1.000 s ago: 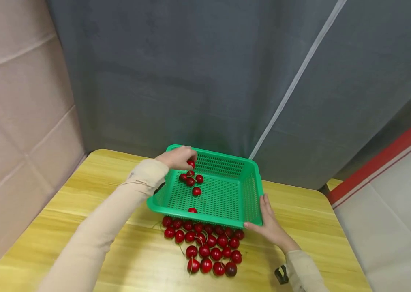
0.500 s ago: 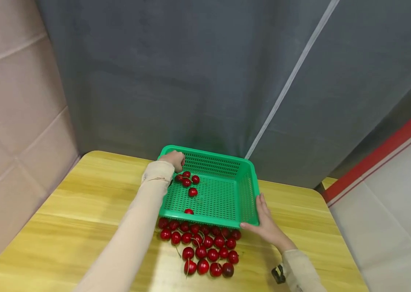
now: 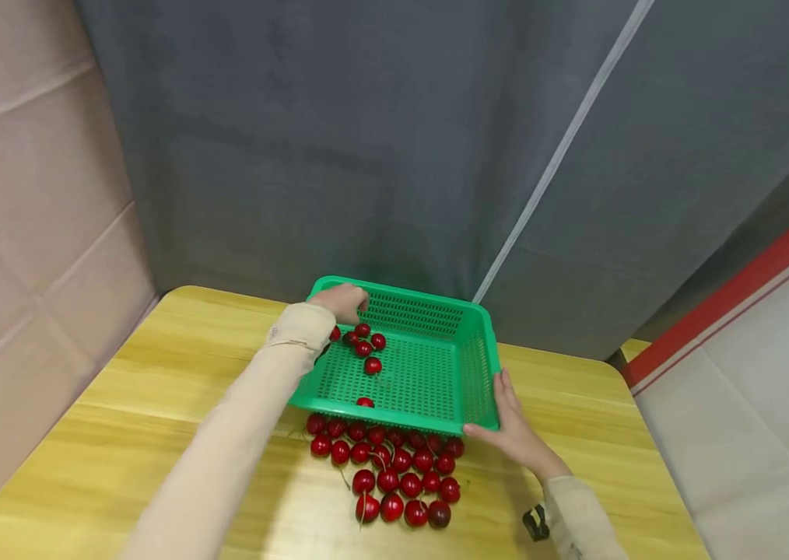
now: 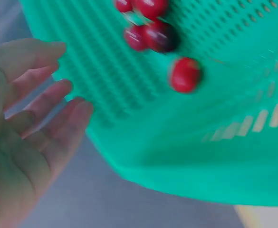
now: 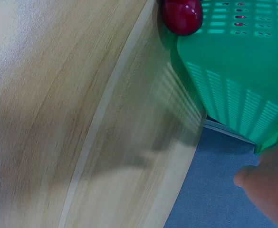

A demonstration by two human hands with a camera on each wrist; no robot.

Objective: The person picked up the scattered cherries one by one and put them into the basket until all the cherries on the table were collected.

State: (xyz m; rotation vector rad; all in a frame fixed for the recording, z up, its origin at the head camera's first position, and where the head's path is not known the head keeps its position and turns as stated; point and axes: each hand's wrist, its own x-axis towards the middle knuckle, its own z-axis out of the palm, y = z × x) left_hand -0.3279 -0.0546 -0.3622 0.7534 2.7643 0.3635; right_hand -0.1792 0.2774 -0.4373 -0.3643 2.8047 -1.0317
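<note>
A green perforated plastic basket (image 3: 461,365) stands on the table with several dark red cherries (image 3: 362,348) in its left part. One more cherry (image 3: 334,334) shows right beside the left sleeve. My left hand (image 3: 341,302) hovers over the basket's back left corner. In the left wrist view the left hand's fingers (image 4: 58,137) are spread and loosely bent by the rim, with nothing between them. At the near right corner my right hand (image 3: 517,428) holds the basket, thumb on the front rim and fingers along the right side.
Several rows of cherries (image 3: 411,485) with stems lie on the wooden table (image 3: 576,435) in front of the basket. A dark grey curtain (image 3: 296,155) hangs close behind the table. Pale panels (image 3: 30,233) stand at the left, and a red-edged white panel (image 3: 752,373) at the right.
The left hand, which held a cherry a second ago, has dipped toward the basket's left end, let the cherry go and risen slightly. The right hand keeps its hold on the corner.
</note>
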